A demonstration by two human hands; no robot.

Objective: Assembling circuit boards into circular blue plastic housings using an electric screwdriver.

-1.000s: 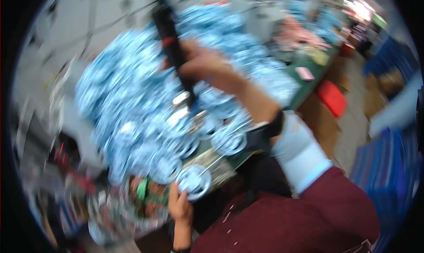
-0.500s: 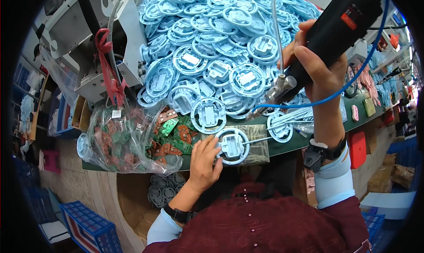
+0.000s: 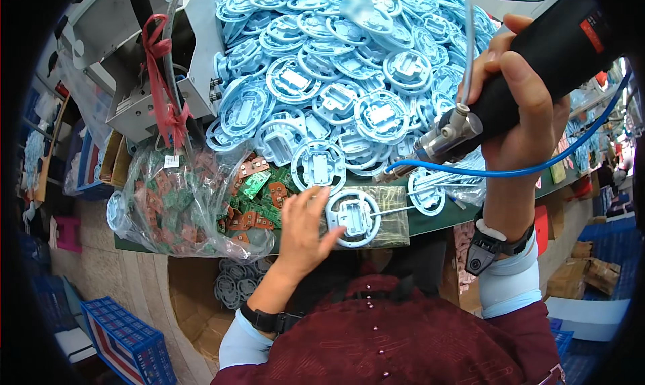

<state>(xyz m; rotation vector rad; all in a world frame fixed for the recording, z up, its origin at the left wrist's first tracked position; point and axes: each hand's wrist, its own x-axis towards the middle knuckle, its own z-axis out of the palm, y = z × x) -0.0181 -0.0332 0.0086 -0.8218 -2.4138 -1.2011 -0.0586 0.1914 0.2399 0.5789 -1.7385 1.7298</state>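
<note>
My right hand [image 3: 527,109] is wrapped round a black cylindrical power screwdriver [image 3: 561,49]. The metal nose [image 3: 447,140] of this tool points down and left, above the bench, with a clear tube and a blue hose joined to it. A light-blue round plastic ring part [image 3: 353,218] with a rectangular centre lies flat on a taped block [image 3: 392,210]. A thin rod runs from it to another round blue part [image 3: 427,192] at its right. My left hand [image 3: 302,230] is at the left rim of the ring part, fingers stretched and thumb apart; whether it touches the rim is hard to see.
A high heap of blue ring parts [image 3: 336,69] fills the bench's back. Left of the block lies a clear bag [image 3: 195,203] of green and brown circuit boards. Behind it stands a grey metal machine [image 3: 161,96]. Below the bench sits a carton [image 3: 195,297] with grey rings.
My right hand has lifted the screwdriver up and to the right. My left hand has shifted slightly left, its fingers farther from the ring part. The ring part stays on the block.
</note>
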